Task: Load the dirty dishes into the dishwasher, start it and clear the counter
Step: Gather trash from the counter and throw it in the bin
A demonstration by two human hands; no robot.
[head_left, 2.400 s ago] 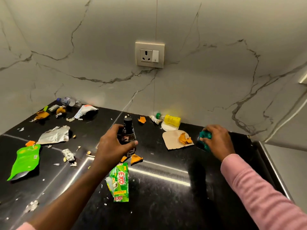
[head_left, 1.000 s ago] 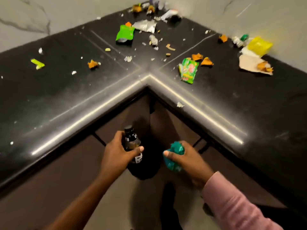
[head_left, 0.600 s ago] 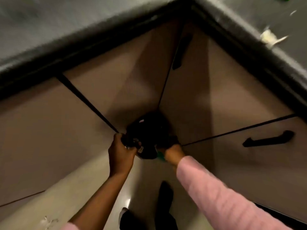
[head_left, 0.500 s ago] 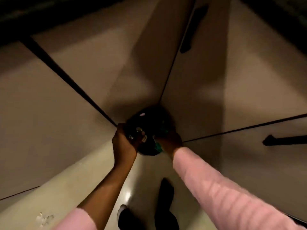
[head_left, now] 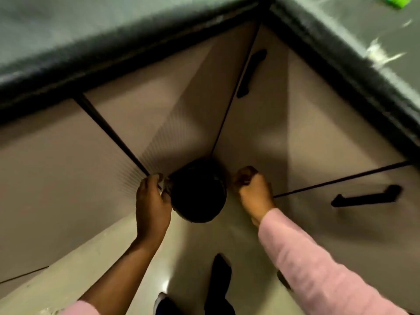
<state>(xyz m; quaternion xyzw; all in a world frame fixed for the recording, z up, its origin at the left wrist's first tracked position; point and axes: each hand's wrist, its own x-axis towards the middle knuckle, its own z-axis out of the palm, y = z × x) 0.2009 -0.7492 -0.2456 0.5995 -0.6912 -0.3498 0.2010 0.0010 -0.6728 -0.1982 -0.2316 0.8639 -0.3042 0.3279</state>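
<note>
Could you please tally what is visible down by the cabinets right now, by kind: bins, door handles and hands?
Black bin: 1
Black door handles: 2
Hands, left hand and right hand: 2
Total: 5

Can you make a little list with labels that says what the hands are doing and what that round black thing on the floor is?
place: floor in the corner under the dark counter
round black thing: a bin, seen from above
left hand: at the bin's left edge, gripping a small item, too blurred to name
right hand: at the bin's right side, fingers curled, nothing seen in it
cupboard handles: two black ones
</note>
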